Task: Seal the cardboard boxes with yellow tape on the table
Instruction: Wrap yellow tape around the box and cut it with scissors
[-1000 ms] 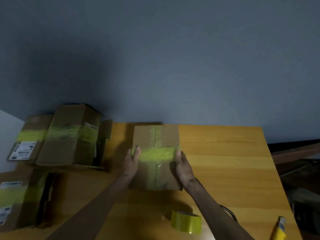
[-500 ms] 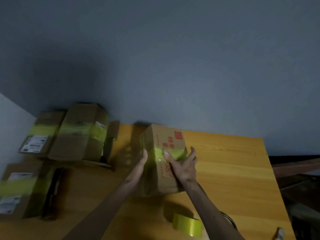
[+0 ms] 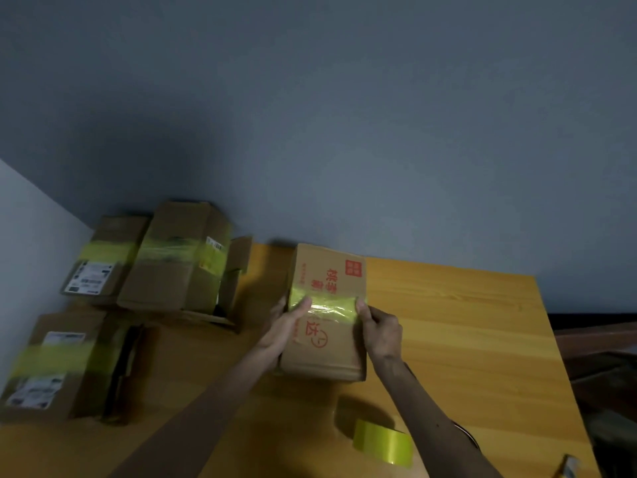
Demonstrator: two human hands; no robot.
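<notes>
A cardboard box (image 3: 327,353) with red printed characters lies on the wooden table (image 3: 465,322), a yellow tape band (image 3: 327,305) wrapped across its upper face. My left hand (image 3: 286,329) holds the box's left side, thumb laid on the tape. My right hand (image 3: 381,331) grips the right edge, thumb pressing the tape's end there. A roll of yellow tape (image 3: 382,446) stands on the table in front of the box, near my right forearm.
Three taped cardboard boxes sit at the left: one (image 3: 103,260) and a taller one (image 3: 175,257) at the back, one (image 3: 58,367) nearer me. A small yellow-handled tool (image 3: 567,467) lies at the table's front right corner. The grey wall stands close behind.
The box has been turned over onto another side, so the face with red print is now on top. Both hands moved with it and now press the tape across that face.
</notes>
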